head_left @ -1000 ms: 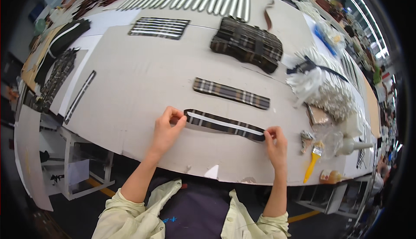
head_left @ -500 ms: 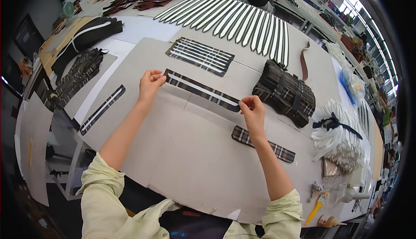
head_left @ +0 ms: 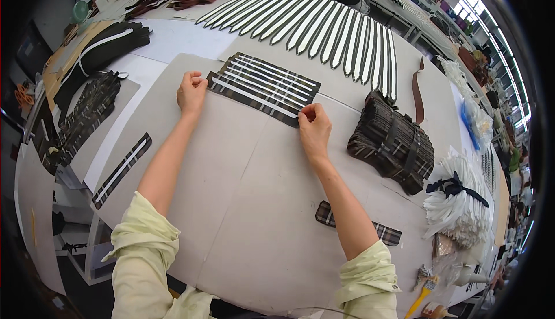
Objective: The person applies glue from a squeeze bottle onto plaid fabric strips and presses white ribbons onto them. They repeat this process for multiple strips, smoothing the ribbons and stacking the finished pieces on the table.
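Observation:
A dark plaid fabric strip with a white band along it [head_left: 252, 100] is stretched between my two hands. My left hand [head_left: 191, 93] pinches its left end, and my right hand [head_left: 315, 129] pinches its right end. The strip lies along the near edge of a row of similar plaid strips with white bands [head_left: 277, 75], set side by side on the board. Whether it overlaps the row's nearest strip, I cannot tell. A short plaid strip [head_left: 387, 234] is partly hidden under my right forearm. Another banded plaid strip [head_left: 122, 170] lies alone to the left.
A strapped bundle of plaid pieces [head_left: 393, 142] sits at the right, beside a tied bundle of white strips [head_left: 457, 203]. Long white-and-dark pointed strips [head_left: 312, 27] fan across the far side. A yellow-handled brush [head_left: 421, 299] and a bottle [head_left: 436, 310] lie near right.
Both hands have carried the strip away from me and slightly left, from a gap below the row to its near edge. The whole view has shifted a little.

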A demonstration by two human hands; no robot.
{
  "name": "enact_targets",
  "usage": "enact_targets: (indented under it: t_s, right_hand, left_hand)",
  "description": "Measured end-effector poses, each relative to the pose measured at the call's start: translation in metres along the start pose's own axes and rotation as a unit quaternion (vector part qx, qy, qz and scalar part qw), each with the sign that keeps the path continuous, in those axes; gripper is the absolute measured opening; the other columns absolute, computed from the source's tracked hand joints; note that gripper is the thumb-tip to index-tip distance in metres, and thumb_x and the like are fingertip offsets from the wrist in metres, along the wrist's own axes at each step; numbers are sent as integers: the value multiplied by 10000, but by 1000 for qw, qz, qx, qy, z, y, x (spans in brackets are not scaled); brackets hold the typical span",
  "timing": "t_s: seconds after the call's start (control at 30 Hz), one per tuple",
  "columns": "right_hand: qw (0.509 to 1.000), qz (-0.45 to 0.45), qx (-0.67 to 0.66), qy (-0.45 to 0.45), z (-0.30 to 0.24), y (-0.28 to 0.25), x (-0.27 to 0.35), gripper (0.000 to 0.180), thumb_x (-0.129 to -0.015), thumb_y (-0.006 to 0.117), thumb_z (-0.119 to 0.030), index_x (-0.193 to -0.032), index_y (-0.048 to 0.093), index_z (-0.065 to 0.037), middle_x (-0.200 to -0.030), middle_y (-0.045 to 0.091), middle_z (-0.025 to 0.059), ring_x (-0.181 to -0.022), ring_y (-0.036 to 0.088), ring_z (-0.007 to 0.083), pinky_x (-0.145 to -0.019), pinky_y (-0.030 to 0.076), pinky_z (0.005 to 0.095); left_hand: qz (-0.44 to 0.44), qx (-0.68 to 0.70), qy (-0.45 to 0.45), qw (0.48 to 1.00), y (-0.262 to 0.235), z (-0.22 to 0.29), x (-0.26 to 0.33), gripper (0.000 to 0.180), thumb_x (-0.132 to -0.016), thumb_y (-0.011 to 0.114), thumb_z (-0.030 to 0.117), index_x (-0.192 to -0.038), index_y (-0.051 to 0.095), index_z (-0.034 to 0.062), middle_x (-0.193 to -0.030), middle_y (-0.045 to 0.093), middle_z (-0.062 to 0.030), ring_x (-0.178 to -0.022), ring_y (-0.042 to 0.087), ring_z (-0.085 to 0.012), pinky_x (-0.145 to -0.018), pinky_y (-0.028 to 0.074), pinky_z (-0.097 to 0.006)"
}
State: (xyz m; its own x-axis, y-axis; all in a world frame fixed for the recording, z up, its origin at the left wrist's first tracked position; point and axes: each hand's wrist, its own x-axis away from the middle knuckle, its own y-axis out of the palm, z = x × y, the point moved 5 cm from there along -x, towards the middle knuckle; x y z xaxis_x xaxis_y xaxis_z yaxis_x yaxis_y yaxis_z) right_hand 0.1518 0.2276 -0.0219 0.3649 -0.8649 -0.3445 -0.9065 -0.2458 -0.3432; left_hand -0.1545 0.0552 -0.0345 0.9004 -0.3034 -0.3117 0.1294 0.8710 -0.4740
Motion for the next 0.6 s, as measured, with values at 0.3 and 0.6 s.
enact_targets:
  t_s: [0.3, 0.6]
  right_hand:
    - [997, -7, 61, -44, 0, 1, 0, 57, -832, 651, -8, -881, 624, 5, -755, 633, 79, -683, 587, 149, -667, 492, 303]
    - [998, 21, 24, -45, -22, -41, 10, 198, -812, 649, 57, -994, 611, -13, -988, 604, 91, -753, 609, 204, -697, 503, 342]
  left_hand:
    - [-2, -74, 19, 997, 2, -1, 1, 272, -849, 720, 209, -1104, 644, 154, -910, 742, 29, -851, 704, -190, -773, 527, -370]
    - [6, -88, 39, 995, 5, 2, 4, 268, -848, 722, 197, -1101, 643, 153, -900, 735, 30, -836, 700, -189, -758, 523, -382]
